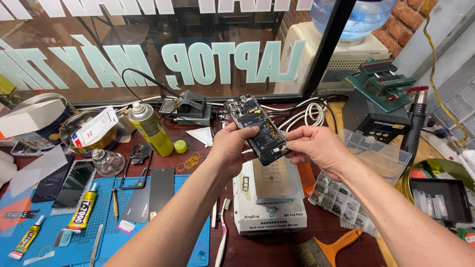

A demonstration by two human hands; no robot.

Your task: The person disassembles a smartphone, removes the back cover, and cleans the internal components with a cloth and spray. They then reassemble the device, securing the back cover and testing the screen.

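Bare forearms raised mid-frame, converging; left hand (228,144) thumb up, fingers curled in a closed grip; right hand (312,146) pinching with fingertips just beside it.

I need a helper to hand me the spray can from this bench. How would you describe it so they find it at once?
Start at the blue work mat on the left of the bench, then look past its far edge. The spray can stands upright there, beside a round metal tin. It is the only tall yellow cylinder, with a silver shoulder and red nozzle.
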